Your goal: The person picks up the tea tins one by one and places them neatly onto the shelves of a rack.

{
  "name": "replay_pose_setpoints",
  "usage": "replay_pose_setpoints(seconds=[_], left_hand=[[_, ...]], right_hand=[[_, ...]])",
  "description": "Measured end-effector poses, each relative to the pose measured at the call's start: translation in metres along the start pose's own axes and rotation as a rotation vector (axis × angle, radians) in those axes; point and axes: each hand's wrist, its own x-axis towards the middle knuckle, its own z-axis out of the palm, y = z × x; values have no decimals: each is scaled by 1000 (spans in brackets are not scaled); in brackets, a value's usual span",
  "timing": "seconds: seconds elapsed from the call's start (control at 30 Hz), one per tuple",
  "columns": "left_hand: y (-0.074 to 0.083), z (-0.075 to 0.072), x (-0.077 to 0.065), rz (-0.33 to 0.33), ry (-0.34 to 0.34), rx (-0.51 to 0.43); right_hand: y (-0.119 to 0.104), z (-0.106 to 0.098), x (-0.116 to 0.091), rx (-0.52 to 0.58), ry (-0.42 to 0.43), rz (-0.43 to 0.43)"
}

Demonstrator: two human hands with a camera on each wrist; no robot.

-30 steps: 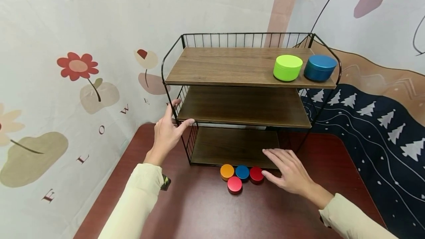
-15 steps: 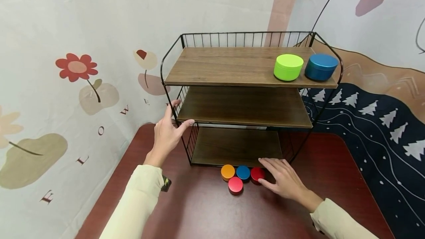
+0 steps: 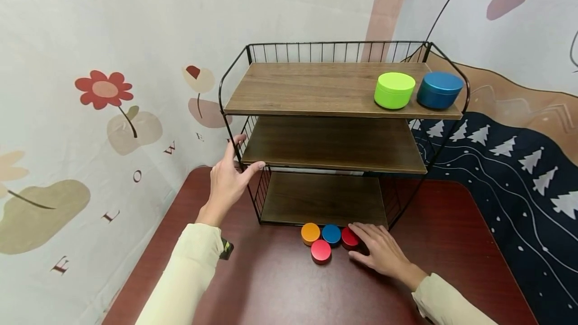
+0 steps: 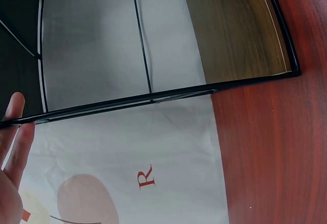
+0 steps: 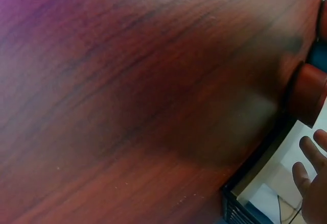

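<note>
My left hand point(image 3: 226, 182) holds the left side of a three-tier shelf rack point(image 3: 311, 89) with wooden boards and a black wire frame. Its thumb lies by the middle board's front corner, and the fingers point(image 4: 21, 150) straddle the black bar in the left wrist view. My right hand point(image 3: 379, 249) reaches over a dark red round tin point(image 3: 348, 238), fingers extended along its far side and thumb apart on the near side. Beside that tin stand a blue tin point(image 3: 331, 234) and an orange tin point(image 3: 310, 233), with a brighter red tin point(image 3: 321, 251) in front.
On the top board's right end stand a larger lime-green tin point(image 3: 394, 91) and a larger blue tin point(image 3: 439, 90). The rack stands on a reddish-brown table point(image 3: 280, 290). Printed cloth point(image 3: 149, 39) hangs behind and beside it.
My right hand has moved left and down, from beside the dark red tin to over its right side. The left hand stays on the rack, and the tins stand where they were.
</note>
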Motion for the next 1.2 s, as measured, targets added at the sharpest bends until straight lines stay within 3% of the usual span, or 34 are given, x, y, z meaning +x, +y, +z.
replay_pose_setpoints(seconds=[0.8, 1.2], left_hand=[[0, 0, 1, 0, -3, -5], [-1, 0, 1, 2, -1, -5]], right_hand=[[5, 20, 4, -51, 81, -36], [2, 23, 3, -23, 93, -5]])
